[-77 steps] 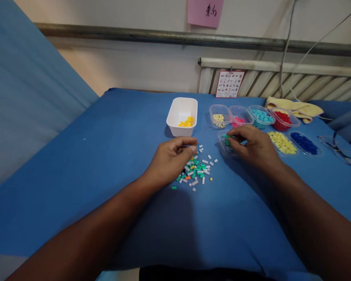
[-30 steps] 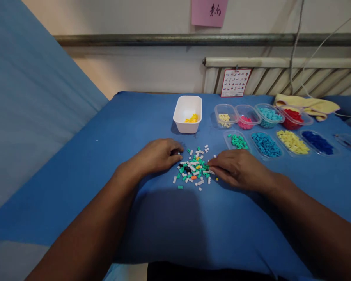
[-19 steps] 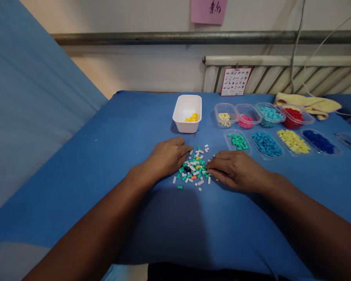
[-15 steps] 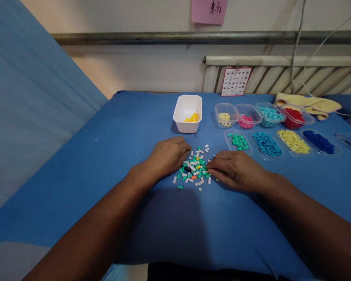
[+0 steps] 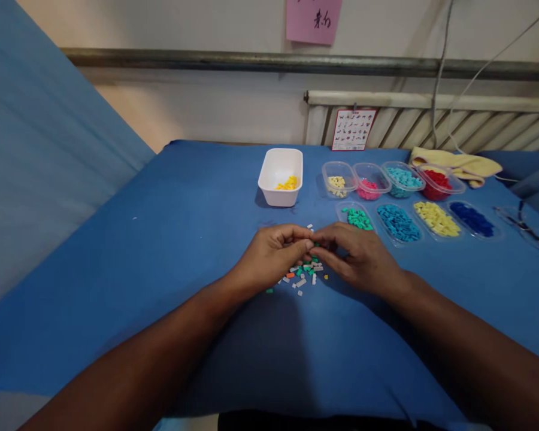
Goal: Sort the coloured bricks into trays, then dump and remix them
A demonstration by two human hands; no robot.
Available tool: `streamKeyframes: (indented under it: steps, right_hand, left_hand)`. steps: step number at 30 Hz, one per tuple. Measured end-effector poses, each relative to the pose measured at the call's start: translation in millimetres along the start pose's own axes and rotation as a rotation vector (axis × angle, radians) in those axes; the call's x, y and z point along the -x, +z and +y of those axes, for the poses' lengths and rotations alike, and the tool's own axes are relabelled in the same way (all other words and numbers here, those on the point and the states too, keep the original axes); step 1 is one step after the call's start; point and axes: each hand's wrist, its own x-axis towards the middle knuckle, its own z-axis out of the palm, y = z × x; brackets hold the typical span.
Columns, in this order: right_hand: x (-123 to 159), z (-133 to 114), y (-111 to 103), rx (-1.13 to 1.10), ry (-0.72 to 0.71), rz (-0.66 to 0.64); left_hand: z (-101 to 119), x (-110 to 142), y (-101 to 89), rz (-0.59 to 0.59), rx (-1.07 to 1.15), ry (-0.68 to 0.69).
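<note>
Over the pile of small toy bricks (image 5: 301,282), my left hand (image 5: 273,257) and my right hand (image 5: 362,254) meet at the fingertips. The left thumb and fingers are pinched; whatever they hold is hidden. A bit of green, seemingly a green toy brick (image 5: 317,244), shows between my right thumb and forefinger. White, green, orange and yellow bricks lie loose below, and the hands cover much of the pile. Just beyond my right hand is a clear tub of green bricks (image 5: 358,218).
Behind the pile stands a white tub (image 5: 280,199) holding some yellow bricks. Clear tubs of cream, pink, light blue and red bricks (image 5: 435,184) form a back row. In front are blue bricks (image 5: 399,223), pale yellow and dark blue ones. Eyeglasses (image 5: 527,226) and a yellow cloth (image 5: 458,164) lie at right.
My right hand first left the green tub for the pile's right side. Since then both hands have risen slightly from the pile's two sides and come together above it, fingertips meeting.
</note>
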Motion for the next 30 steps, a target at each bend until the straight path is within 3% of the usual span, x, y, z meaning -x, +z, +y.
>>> streamKeyframes:
  steps: [3,7,11,17,23,26,30]
  right_hand:
    - [-2,5,-4,0.011,-0.026,0.029]
    - [0,28,-20,0.153,0.077,0.101]
    - [7,61,-35,0.334,0.209,0.147]
    - [16,86,-40,0.49,0.257,0.047]
    - [14,77,-40,0.47,0.159,0.028]
    - [9,57,-33,0.377,0.077,-0.002]
    - [5,28,-15,0.233,-0.061,-0.155]
  left_hand:
    - [-2,-2,-5.1,0.064,-0.094,0.054]
    - [-3,-5,-23.1,0.171,-0.506,0.323]
    - [-8,-7,-38.8,0.051,-0.792,0.45]
    - [-15,-16,-48.9,-0.016,-0.883,0.439]
    - [-8,-16,-51.5,0.077,-0.828,0.406]
    - [-3,-12,-49.7,0.022,-0.822,0.422]
    - [5,-8,-51.2,-0.013,-0.892,0.428]
